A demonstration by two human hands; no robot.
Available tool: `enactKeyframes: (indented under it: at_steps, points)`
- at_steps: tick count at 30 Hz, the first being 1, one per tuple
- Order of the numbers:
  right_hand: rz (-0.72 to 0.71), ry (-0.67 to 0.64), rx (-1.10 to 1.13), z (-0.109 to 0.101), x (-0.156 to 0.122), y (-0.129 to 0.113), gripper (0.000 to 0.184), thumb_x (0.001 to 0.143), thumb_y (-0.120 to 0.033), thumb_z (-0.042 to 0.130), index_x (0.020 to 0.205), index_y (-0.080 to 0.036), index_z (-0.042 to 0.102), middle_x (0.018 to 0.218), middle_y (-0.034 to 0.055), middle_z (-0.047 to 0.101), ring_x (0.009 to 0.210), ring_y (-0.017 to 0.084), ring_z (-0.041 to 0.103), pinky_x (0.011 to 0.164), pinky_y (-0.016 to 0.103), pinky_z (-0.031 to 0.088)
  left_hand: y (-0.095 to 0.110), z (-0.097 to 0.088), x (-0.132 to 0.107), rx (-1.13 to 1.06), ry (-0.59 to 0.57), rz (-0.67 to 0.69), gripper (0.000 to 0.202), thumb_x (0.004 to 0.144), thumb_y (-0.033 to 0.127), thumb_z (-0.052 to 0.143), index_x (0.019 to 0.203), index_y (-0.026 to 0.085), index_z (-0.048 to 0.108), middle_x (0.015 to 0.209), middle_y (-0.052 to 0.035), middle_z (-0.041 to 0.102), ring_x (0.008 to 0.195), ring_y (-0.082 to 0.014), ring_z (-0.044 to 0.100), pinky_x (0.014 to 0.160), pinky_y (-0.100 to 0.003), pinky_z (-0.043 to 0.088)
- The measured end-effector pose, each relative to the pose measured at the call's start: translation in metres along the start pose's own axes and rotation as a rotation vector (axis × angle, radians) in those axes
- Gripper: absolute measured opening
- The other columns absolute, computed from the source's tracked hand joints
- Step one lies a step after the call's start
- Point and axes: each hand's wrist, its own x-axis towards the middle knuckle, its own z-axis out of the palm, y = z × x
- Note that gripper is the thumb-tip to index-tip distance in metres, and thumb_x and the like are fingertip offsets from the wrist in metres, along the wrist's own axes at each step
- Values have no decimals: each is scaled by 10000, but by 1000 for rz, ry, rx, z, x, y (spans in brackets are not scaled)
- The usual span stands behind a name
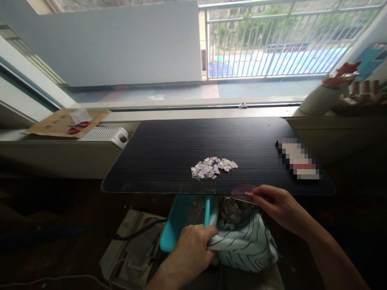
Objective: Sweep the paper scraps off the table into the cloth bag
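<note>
My right hand [279,205] pinches the edge of a thin, see-through pinkish disc [242,189] at the table's front edge; a few small white bits show on it near my fingers. Below the edge, my left hand [192,245] is closed on the rim of a white cloth bag [244,249] with dark wavy lines. Inside the bag's mouth lie many small paper-like scraps [231,213]. Touching the bag on its left is a turquoise plastic bin [173,229], with more scraps dimly visible inside. A pile of small white pieces [207,168] sits on the black table [169,141].
A blurred-out phone-shaped object [299,159] lies at the table's right. On the left ledge are red-handled scissors [79,128] on a brown envelope [57,123], beside a white radiator [104,137]. A white vase-like object [319,98] stands at the right of the sill.
</note>
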Motion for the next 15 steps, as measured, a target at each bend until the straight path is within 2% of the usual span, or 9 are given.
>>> enactKeyframes:
  at_steps: [3,9,15]
  points:
    - [-46,43,10,2,2,-2,237,845,-373,516,813,-198,673,705,20,636,601,135,548,544,231,419,-2,0,0,3,13,0,218,705,175,563,892,255,642,813,-4,659,808,-203,599,678,-268,375]
    - [-105,6,13,3,11,2,290,872,-395,481,788,-199,677,738,24,614,615,128,542,544,232,409,-9,6,-5,-49,42,5,238,693,150,556,885,257,647,802,1,651,790,-194,592,664,-261,368]
    - [-92,296,-71,-1,37,19,270,853,-372,506,929,-193,694,839,43,649,674,143,582,627,256,437,-16,18,-8,8,31,3,244,690,157,593,897,269,654,781,-1,627,768,-193,567,676,-275,360]
